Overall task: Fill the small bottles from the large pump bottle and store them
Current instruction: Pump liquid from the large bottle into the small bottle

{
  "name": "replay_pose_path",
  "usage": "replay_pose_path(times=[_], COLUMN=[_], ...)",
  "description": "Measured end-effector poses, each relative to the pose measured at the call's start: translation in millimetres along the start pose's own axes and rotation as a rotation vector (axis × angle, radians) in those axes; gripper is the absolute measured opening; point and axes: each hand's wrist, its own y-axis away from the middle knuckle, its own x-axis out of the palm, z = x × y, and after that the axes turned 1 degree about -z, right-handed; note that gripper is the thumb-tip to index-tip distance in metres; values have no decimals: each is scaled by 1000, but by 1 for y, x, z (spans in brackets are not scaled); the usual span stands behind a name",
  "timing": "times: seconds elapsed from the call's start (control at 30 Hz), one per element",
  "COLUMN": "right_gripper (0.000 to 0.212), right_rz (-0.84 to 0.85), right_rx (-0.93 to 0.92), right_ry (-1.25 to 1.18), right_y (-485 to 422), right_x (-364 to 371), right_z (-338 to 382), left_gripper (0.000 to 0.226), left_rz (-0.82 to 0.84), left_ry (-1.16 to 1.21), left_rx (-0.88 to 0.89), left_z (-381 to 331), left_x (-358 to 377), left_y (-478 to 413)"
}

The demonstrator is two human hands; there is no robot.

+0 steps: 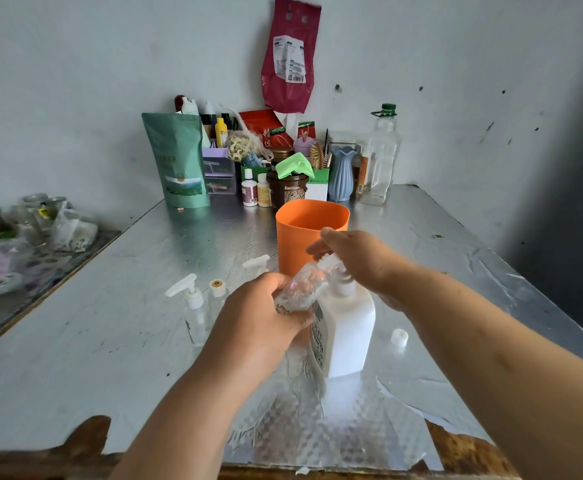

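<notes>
A small clear bottle (300, 289) (thin, crinkly-looking plastic) is gripped by the left hand (259, 313), with the fingers curled round it. It is held tilted, with its top close up to the spout of the big white pump bottle (347, 336). The big bottle is smooth and flat-sided, and it is stood upright on the shiny silver bench (110, 323). Its pump top is covered by the right hand (356, 258), whose fingers are bent down round it. Just behind the hands an orange plastic tub (312, 221) is stood, partly hidden by them. To the left, a clear pump-topped bottle (193, 299) and an open clear bottle (217, 287) are stood. A little white cap (399, 337) is laid on the right. A ribbed blue vase (342, 174) is crowded among jars by the wall.
</notes>
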Motion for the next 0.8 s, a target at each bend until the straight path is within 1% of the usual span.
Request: replay_pose_path(times=[0.3,0.4,0.53,0.67,0.8], right_gripper=[46,45,47,51,50], right_rz=[-17,-18,-25,-13,-27], right_rx=[16,29,-11,10,16], right_ry=[24,-17,-21,-16,-32], right_y=[-3,3,7,7,4], right_x=[10,7,-2,-4,0], right_z=[-8,-5,4,5,3], left_gripper=[27,24,25,25,24], left_rz=[18,15,7,1,1], left_ry=[4,3,14,17,30], left_rx=[-17,-5,15,24,21], left_z=[6,2,-2,-5,-3], left_x=[4,2,-2,-1,-1], left_y=[-1,1,4,5,4])
